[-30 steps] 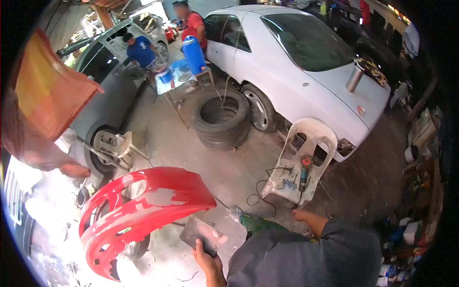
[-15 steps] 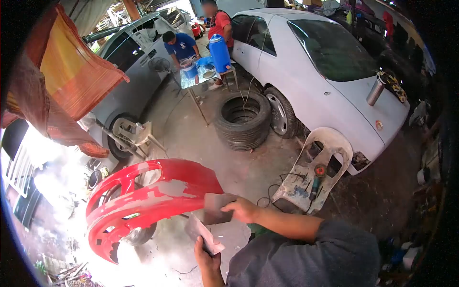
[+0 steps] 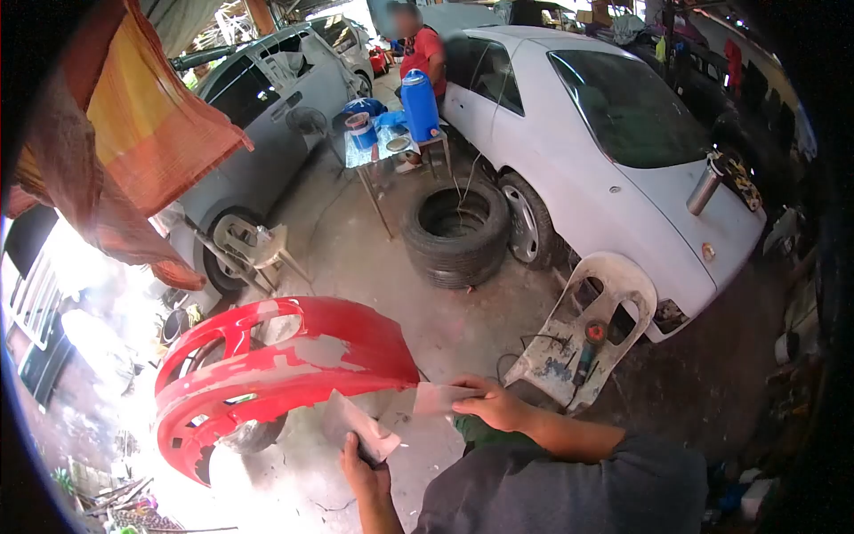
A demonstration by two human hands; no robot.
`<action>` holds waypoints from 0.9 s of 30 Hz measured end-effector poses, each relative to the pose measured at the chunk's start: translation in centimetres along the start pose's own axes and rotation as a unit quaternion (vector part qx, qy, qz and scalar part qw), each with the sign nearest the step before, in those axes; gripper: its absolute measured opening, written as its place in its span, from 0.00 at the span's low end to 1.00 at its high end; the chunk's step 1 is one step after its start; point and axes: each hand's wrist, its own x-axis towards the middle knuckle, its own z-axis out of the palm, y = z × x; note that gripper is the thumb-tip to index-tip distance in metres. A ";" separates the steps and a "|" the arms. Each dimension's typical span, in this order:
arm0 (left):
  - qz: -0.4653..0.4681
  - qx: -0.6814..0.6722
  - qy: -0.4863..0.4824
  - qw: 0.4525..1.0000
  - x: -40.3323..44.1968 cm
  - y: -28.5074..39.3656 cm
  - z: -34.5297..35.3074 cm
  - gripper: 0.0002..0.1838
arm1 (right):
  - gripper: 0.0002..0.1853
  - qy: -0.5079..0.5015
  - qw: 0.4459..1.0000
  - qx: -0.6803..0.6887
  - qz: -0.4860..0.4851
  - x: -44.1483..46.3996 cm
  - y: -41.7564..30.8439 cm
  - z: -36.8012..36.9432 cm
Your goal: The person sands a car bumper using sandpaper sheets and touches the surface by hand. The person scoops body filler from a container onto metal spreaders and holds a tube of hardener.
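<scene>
My left hand [image 3: 366, 472] is closed on a thin, bent greyish sheet [image 3: 349, 425] that looks like sandpaper, its lower corner curled and pale. To its right, my right hand [image 3: 494, 405] pinches a flat, pale brownish rectangular sheet [image 3: 436, 398] of similar look. The two sheets are apart. Ahead and to the left stands a red car bumper [image 3: 294, 369] with several dull grey patches. The right-hand sheet is close to the bumper's right end; I cannot tell whether they touch.
A dirty plastic chair [image 3: 547, 360] bearing a corded power tool [image 3: 588, 353] stands at right. Stacked tyres [image 3: 455, 245] sit beside a whitish car [image 3: 640, 196]. Farther back are a small table [image 3: 384, 153], a blue jug [image 3: 419, 105] and a person in red [image 3: 423, 55]. Orange cloth [image 3: 147, 116] hangs at left.
My right hand has moved right and slightly down with its sheet, away from the bumper's face. My left hand has shifted slightly left and up. The person in blue has bent lower behind the table.
</scene>
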 end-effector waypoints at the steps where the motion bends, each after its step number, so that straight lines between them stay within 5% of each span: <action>1: 0.009 0.020 -0.013 1.000 -0.4 -0.3 0.5 0.22 | 0.19 0.008 0.996 -0.079 -0.046 0.1 -0.3 0.5; 3: 0.028 0.045 -0.013 0.998 -0.3 -1.6 0.8 0.23 | 0.23 -0.066 0.961 -0.200 -0.178 0.6 -0.1 1.8; 8: 0.022 -0.008 0.001 1.000 -1.8 -1.9 2.3 0.23 | 0.33 -0.193 0.827 -0.416 -0.326 0.1 1.0 4.1; 15: 0.040 -0.045 0.038 0.997 -1.6 -0.2 0.0 0.25 | 0.29 -0.193 0.759 -0.547 -0.296 4.5 4.8 -1.2; 17: 0.101 0.081 0.001 0.992 -2.4 1.1 0.5 0.22 | 0.26 -0.165 0.724 -0.582 -0.332 5.9 3.8 -2.6; 20: 0.053 0.286 0.002 0.957 -3.9 1.3 0.1 0.19 | 0.22 -0.164 0.643 -0.662 -0.348 5.9 -1.4 2.0; 23: 0.221 0.249 0.003 0.943 -3.3 0.7 0.5 0.20 | 0.20 -0.229 0.610 -0.628 -0.425 7.9 4.7 2.8; 27: 0.246 0.329 0.130 0.902 -4.7 2.2 -1.0 0.19 | 0.21 -0.341 0.660 -0.558 -0.369 4.4 5.5 6.5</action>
